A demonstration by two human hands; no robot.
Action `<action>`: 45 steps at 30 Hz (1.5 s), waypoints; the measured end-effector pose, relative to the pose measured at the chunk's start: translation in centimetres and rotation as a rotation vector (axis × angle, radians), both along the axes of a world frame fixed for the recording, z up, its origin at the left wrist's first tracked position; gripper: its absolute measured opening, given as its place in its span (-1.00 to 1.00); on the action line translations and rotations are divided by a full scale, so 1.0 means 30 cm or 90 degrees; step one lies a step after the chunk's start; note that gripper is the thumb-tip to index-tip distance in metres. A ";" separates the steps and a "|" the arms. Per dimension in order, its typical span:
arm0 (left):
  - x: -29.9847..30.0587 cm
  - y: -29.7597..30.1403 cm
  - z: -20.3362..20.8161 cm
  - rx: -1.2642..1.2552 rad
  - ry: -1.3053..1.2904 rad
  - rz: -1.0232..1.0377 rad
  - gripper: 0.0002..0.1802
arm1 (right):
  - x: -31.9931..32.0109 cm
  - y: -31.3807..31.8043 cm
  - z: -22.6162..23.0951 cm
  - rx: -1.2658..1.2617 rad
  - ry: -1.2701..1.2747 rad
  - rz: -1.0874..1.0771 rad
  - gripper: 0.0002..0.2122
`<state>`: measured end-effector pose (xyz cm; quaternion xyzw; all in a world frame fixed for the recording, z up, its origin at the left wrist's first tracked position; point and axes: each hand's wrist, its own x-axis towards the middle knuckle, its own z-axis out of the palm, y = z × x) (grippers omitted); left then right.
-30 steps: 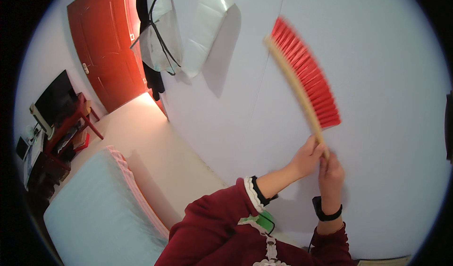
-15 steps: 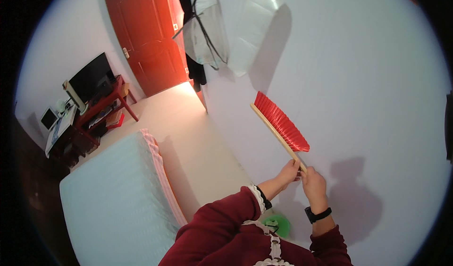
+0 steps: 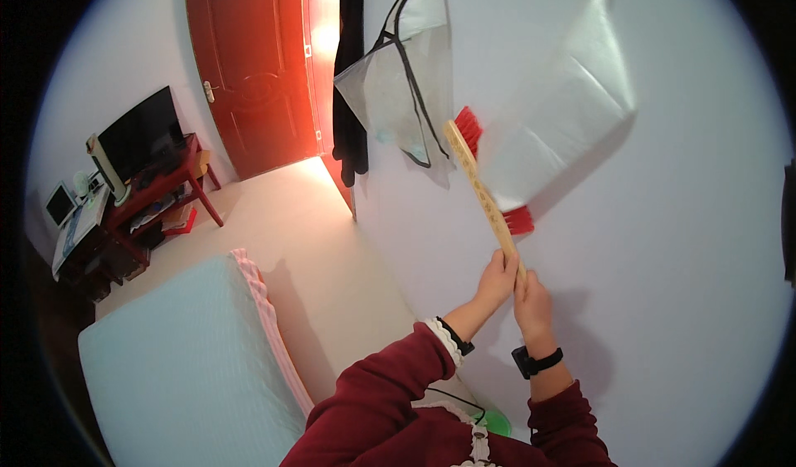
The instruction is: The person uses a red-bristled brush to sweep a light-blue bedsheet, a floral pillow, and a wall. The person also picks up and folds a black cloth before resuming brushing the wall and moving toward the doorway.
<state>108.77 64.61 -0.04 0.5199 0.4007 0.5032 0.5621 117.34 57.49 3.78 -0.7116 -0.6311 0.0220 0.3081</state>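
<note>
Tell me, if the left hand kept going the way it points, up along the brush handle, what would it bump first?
Probably the red bristles of the brush that the left hand grips; depth is unclear.

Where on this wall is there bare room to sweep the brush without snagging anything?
Bare wall lies right of the hands, below the white sheet. It is crowded above: the brush runs up behind that sheet, beside the clear hanging bag and dark coat. A narrow bare strip lies below the bag.
</note>
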 end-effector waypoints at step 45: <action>-0.555 0.838 -0.549 -0.302 0.008 0.143 -0.56 | -0.636 0.967 -0.457 -0.251 -0.018 0.114 -0.76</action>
